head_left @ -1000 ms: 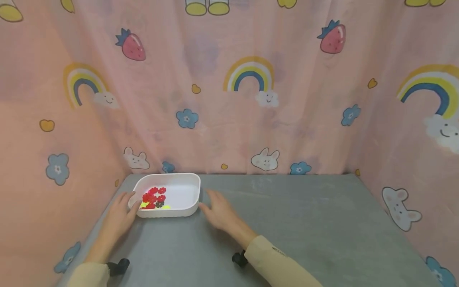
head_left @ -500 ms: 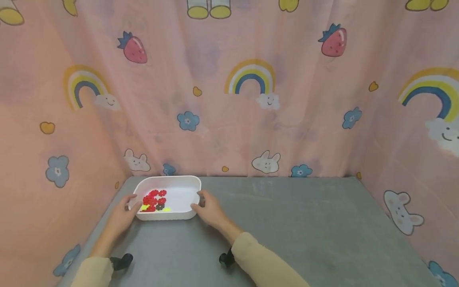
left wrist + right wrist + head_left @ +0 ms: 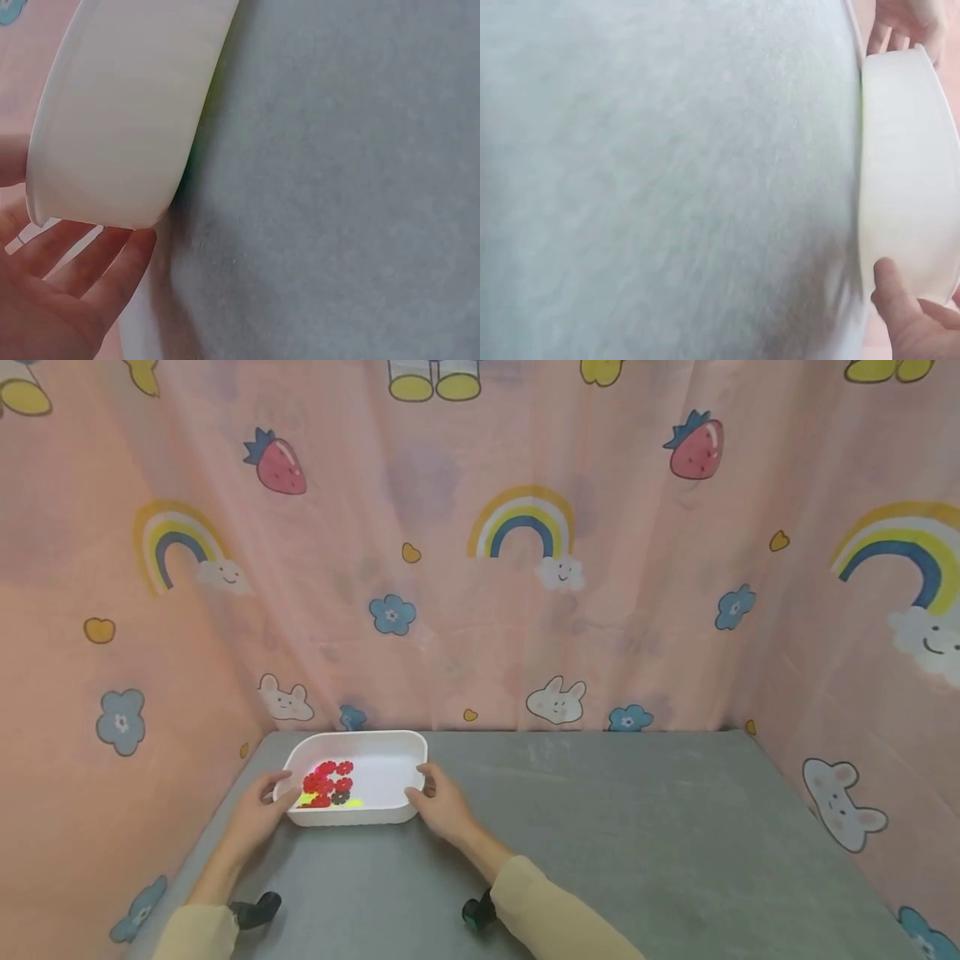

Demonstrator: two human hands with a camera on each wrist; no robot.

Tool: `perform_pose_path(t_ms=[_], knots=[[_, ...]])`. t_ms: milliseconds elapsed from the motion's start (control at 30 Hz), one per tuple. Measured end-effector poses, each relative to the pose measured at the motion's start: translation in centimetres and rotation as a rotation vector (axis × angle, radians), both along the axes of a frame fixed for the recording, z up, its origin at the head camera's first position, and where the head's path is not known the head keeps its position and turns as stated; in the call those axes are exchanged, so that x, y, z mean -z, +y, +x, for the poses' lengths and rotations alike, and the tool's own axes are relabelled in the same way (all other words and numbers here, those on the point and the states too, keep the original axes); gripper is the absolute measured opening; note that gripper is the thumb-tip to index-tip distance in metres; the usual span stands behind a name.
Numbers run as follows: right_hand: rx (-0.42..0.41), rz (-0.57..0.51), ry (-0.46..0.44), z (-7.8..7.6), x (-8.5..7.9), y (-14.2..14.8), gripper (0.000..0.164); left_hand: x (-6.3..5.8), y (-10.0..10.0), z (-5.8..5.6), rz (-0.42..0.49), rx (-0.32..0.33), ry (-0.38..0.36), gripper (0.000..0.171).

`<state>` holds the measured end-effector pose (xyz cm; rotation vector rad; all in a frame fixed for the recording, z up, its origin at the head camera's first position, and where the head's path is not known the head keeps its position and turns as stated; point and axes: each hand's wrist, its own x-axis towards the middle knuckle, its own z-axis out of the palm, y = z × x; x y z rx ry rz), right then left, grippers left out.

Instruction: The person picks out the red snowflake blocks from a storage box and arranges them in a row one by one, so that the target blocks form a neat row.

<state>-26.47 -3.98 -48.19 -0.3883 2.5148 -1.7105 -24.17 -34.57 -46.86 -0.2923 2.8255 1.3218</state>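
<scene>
A white plastic tray with rounded corners lies at the back left of the grey table. Red flower-shaped plastic pieces, a dark one and some yellow bits are gathered in its left half. My left hand grips the tray's left end, thumb at the near side. In the left wrist view, fingertips reach under that end of the wall. The right hand holds the opposite end between thumb and fingers; its thumb presses the outer wall in the right wrist view.
The grey table stretches to the right of the tray. A pink patterned curtain hangs behind it and along both sides. Black wrist devices sit by both sleeves.
My right hand has come left from beside the tray and taken hold of its right end. The tray, held by both hands, has since shifted slightly to the right.
</scene>
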Motion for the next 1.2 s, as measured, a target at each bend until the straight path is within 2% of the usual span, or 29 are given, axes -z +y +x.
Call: perform_pose_path(t_ms=[200,433,633,733,867,1067,1200], knots=[[0.037,-0.003,0.015,1.2,-0.7,1.5,0.044,-0.1,1.4,0.7,0.001,0.004,0.033,0.064],[0.064,0.035,0.045,2.9,-1.3,3.7,0.043,0.1,3.3,2.4,0.021,0.015,0.066,0.061],[0.066,0.019,0.076,4.6,-1.0,6.5,0.043,0.3,6.0,3.8,0.068,-0.004,0.061,0.06],[0.072,0.004,0.087,5.2,-0.8,8.0,0.044,0.4,7.3,4.2,0.084,0.007,0.076,0.057],[0.077,-0.014,0.076,5.9,-0.7,9.7,0.043,0.2,8.6,4.7,0.075,0.027,0.096,0.052],[0.08,-0.034,0.027,7.0,-0.8,11.7,0.04,-0.1,9.9,5.6,0.078,0.04,0.05,0.053],[0.094,-0.024,-0.002,7.8,-1.0,12.7,0.038,0.0,10.8,6.0,0.081,0.049,0.051,0.053]])
